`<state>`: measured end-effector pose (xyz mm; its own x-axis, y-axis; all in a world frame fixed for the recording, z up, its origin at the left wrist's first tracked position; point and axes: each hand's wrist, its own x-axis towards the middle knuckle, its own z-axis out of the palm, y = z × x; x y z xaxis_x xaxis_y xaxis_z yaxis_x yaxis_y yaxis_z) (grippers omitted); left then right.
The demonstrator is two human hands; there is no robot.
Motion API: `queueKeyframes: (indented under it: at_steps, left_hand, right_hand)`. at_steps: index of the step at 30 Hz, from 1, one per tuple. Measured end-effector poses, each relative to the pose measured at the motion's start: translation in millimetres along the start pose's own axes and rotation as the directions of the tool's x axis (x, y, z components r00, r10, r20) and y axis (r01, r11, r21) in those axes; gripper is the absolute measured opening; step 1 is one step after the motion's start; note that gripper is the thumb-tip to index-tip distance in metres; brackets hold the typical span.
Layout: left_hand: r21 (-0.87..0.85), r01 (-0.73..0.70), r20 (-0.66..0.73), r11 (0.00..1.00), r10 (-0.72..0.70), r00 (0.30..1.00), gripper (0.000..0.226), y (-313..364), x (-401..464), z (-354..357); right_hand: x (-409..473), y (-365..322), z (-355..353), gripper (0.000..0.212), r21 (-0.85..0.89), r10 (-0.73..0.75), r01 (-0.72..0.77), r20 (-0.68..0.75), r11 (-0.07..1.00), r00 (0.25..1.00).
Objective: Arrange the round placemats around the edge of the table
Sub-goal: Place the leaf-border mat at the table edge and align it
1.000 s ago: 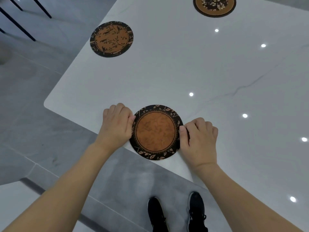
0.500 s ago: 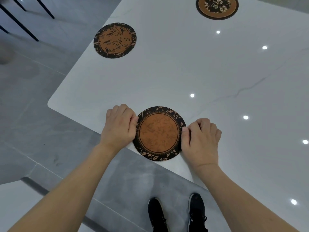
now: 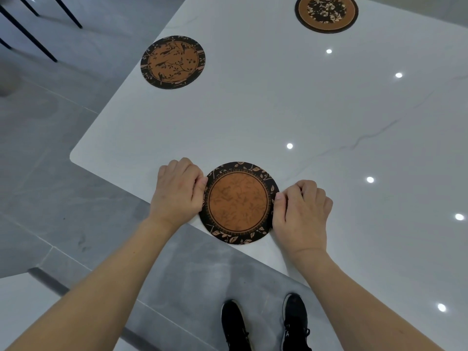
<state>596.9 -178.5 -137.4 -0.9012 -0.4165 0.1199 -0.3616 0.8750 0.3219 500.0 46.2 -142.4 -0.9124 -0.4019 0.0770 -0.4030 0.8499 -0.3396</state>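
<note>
Head view: a round placemat [image 3: 238,202] at lower centre is pinched by its sides between the curled left hand [image 3: 177,192] and right hand [image 3: 300,214]; it is best nudged flush with the white surface [image 3: 329,138] edge, matching the upper mats.

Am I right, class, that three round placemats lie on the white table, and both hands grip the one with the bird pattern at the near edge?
Not quite. The head view shows three mats on the white table, but the left hand and right hand grip the leaf-bordered placemat at the near edge. The bird-pattern placemat lies untouched by the left edge.
</note>
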Motion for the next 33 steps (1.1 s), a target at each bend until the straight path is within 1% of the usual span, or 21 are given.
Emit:
queueKeyframes:
  at_steps: [18,33]
  left_hand:
    - [-0.061,0.001,0.009,0.998,-0.001,1.0,0.025,-1.7,-1.0,0.1]
    - [-0.02,-0.011,-0.014,1.0,0.011,1.0,0.022,-2.0,-1.0,3.0]
  right_hand:
    - [-0.1,0.0,0.5,0.022,-0.02,0.011,-0.011,0.004,1.0,1.0]
    - [-0.3,-0.6,1.5,0.017,-0.04,0.017,-0.019,-0.041,0.999,0.999]
